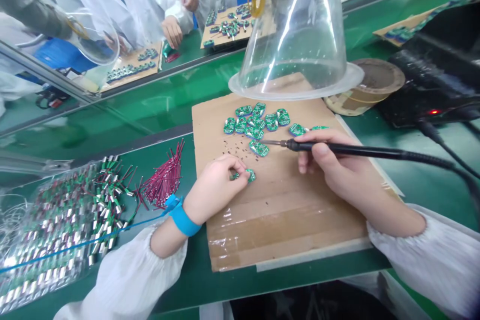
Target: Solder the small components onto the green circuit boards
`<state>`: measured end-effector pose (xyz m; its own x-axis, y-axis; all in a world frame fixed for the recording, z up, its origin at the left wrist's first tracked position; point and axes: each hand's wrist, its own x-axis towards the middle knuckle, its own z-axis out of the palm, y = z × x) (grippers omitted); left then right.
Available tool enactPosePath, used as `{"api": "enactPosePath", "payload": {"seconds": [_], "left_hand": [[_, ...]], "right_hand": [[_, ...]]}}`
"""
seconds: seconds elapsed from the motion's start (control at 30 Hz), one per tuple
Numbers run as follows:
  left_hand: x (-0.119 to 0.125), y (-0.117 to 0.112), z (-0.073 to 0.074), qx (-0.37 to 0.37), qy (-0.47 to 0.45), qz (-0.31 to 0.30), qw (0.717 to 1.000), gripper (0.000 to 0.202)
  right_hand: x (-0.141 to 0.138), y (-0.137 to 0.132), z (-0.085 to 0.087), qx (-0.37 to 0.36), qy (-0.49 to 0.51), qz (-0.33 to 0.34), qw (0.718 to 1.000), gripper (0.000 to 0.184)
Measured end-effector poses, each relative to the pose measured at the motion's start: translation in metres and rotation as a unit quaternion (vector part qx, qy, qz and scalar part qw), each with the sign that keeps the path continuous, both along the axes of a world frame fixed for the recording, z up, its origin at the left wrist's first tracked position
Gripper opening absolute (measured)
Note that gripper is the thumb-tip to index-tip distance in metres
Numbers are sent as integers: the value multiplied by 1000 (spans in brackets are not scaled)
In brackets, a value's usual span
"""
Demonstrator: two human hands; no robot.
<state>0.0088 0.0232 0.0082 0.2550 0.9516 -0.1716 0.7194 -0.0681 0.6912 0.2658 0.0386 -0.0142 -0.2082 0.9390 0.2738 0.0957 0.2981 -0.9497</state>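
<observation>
White sleeves [125,272] nearest, cut off by frame. Left hand [215,185] pinches small green circuit board [252,175] low over cardboard [288,220], board partly hidden by grip. Right hand [345,175] closed round black soldering iron [337,149], its tip at edge of another board [258,148]; cannot tell whether touching. Clear hood [296,50] beyond, top cut off.

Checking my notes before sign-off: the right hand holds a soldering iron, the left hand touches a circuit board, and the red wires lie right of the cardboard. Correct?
Not quite: the head view shows the red wires lying left of the cardboard. The right hand does hold a soldering iron, and the left hand touches a circuit board.
</observation>
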Motion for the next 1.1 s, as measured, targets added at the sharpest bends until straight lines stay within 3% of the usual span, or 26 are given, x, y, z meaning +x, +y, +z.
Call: {"api": "enactPosePath", "payload": {"seconds": [0.13,0.2,0.3,0.37,0.43,0.47,0.53,0.6,0.73,0.87,0.97,1.1], "left_hand": [[-8,-4,1,-2,-24,-18,1000,11],[-17,-10,3,4,-31,-85,996,2],[-40,-19,14,-1,-15,-221,975,20],[-66,-19,28,-7,14,-258,966,18],[-100,-12,48,26,72,-202,976,22],[-118,-7,57,63,123,-121,983,28],[-151,3,70,157,227,34,961,57],[-171,9,69,190,265,97,940,56],[-168,3,32,126,247,41,960,22],[-152,-7,-2,106,223,54,968,17],[-157,-10,-4,119,208,83,967,19],[-158,-14,13,185,176,140,957,15]], "right_hand": [[-10,14,13,116,-177,57,976,18],[-16,20,13,171,-241,101,950,23],[-23,22,4,206,-284,154,924,30],[-25,19,-2,206,-295,162,919,30],[-25,13,-7,199,-294,161,921,27],[-25,10,-9,194,-293,165,922,26],[-25,6,-13,186,-292,179,921,25],[-25,5,-16,188,-287,188,920,23],[-25,8,-19,205,-285,164,922,22],[-28,9,-14,184,-298,166,922,21],[-30,7,-11,185,-298,179,919,20],[-34,4,-9,173,-301,188,919,20]]}}
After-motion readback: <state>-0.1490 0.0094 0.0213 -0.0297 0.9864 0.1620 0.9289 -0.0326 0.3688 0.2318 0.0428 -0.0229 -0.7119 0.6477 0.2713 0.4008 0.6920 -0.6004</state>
